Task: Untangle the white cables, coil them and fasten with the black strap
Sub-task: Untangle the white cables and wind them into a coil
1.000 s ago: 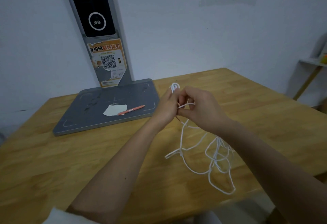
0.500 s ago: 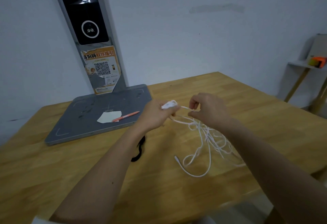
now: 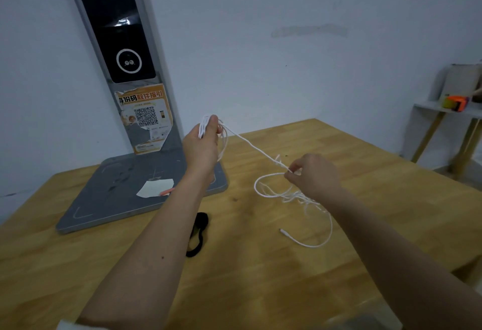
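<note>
My left hand (image 3: 202, 147) is raised above the table and grips a small bunch of white cable loops at its fingertips. From there a taut strand of the white cables (image 3: 257, 148) runs down to my right hand (image 3: 311, 175), which pinches it between thumb and fingers. Below my right hand the rest of the cables lie in a loose tangle (image 3: 294, 195) on the wooden table (image 3: 260, 277), with one plug end (image 3: 283, 231) lying free. The black strap (image 3: 198, 234) lies on the table beside my left forearm, partly hidden by it.
A grey base plate (image 3: 117, 199) with a tall dark-screened post (image 3: 118, 29) stands at the back left; a white paper scrap (image 3: 155, 187) and an orange pen (image 3: 165, 192) lie on it. A small shelf (image 3: 448, 109) with an orange object stands at the far right.
My left hand has lifted up and away with the cable loops, and my right hand has moved right and down, so a strand is now stretched between them. The camera view has tilted up.
</note>
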